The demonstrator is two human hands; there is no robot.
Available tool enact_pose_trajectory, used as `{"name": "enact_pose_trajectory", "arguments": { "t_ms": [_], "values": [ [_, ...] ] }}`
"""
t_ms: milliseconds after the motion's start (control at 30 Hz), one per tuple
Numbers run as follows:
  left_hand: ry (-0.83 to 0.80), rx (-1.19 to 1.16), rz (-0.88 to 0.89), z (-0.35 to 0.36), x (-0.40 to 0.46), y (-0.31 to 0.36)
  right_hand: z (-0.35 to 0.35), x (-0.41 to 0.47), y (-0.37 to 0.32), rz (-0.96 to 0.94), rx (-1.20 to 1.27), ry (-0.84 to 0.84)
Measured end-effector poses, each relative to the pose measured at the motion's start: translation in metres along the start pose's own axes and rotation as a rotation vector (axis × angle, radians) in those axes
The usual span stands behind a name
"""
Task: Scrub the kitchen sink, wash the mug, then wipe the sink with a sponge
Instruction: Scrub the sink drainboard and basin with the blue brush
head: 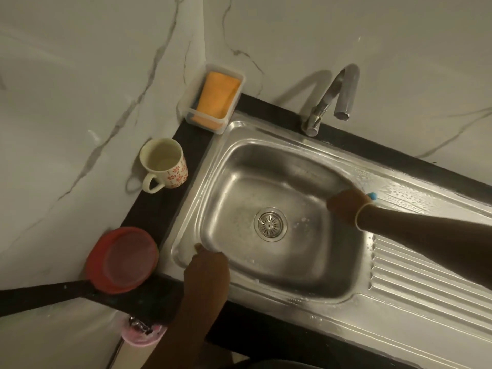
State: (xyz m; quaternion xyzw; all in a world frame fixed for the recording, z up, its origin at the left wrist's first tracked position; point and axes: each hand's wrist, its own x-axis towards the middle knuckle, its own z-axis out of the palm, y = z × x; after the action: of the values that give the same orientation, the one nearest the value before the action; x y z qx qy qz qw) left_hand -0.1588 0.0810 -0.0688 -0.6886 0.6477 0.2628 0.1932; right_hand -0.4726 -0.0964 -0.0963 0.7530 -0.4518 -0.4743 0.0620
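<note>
The steel sink (239, 134) fills the middle, wet and soapy along its far rim and draining board. My right hand (346, 206) grips a blue scrubber (372, 195) at the basin's far right edge; only the scrubber's tip shows. My left hand (206, 265) rests on the sink's near left rim, its thumb on the steel. A cream mug (163, 162) with a red flower pattern stands upright on the black counter left of the sink. An orange sponge (217, 95) lies in a clear plastic holder (191, 115) at the back left corner.
The chrome tap (332, 97) stands behind the basin, its spout turned right. A red plastic lid (122, 259) lies on the counter at the near left. The drain strainer (270, 223) sits in the basin's middle. Marble walls close the left and back.
</note>
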Motion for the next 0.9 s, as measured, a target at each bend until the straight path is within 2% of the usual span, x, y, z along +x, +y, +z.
{"name": "enact_pose_trajectory", "arguments": {
  "t_ms": [167, 367, 433, 500, 600, 700, 800, 900],
  "values": [
    [0.033, -0.143, 0.037, -0.001, 0.002, -0.009, -0.030, -0.009, -0.021, 0.044, 0.564, 0.084],
    [0.174, -0.407, 0.026, -0.031, -0.010, -0.043, -0.094, -0.014, -0.074, -0.018, 1.509, 0.220],
    [0.206, -0.535, 0.006, -0.043, -0.016, -0.051, -0.113, -0.021, -0.096, -0.031, 1.731, 0.226],
    [0.212, -0.583, -0.015, -0.054, -0.019, -0.054, -0.129, -0.028, -0.118, -0.083, 1.723, 0.260],
    [0.214, -0.546, -0.017, -0.057, -0.018, -0.055, -0.128, -0.034, -0.136, -0.171, 1.448, 0.291],
    [0.178, -0.531, -0.031, -0.049, -0.021, -0.055, -0.107, -0.037, -0.134, -0.181, 1.236, 0.229],
    [0.274, -0.508, -0.054, -0.036, -0.030, -0.065, -0.111, -0.056, -0.133, -0.236, 1.271, 0.184],
    [0.377, -0.431, -0.120, -0.031, -0.043, -0.089, -0.154, -0.086, -0.152, -0.373, 1.370, 0.330]
  ]
}}
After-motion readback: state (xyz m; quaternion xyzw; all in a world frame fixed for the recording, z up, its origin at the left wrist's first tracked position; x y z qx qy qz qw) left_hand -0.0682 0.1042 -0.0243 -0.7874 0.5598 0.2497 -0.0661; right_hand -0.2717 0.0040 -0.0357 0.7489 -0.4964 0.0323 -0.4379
